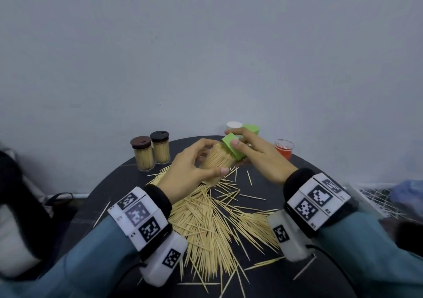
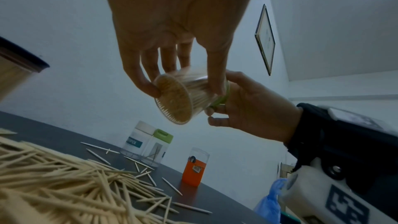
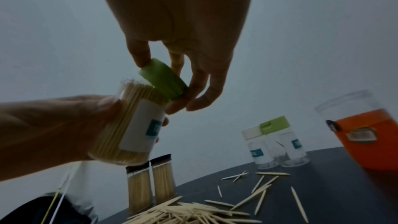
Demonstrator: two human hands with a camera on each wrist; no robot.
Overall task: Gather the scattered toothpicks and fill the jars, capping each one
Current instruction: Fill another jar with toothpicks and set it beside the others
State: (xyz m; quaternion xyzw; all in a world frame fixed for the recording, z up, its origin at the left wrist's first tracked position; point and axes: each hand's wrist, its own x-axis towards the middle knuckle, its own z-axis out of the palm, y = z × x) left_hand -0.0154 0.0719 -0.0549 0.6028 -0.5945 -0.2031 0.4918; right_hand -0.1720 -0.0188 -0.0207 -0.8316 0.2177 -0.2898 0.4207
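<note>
Left hand [image 1: 183,171] grips the full jar [image 3: 129,125], tilted; right fingers [image 3: 140,55] pinch the green cap [image 3: 165,81], half-seated. Level the cap squarely before pressing, lest toothpicks jam.

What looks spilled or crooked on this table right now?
A big heap of toothpicks lies spilled across the dark table, with strays around it. The green cap in the right hand sits tilted on the packed jar that the left hand holds slanted, so it is not yet seated.
</note>
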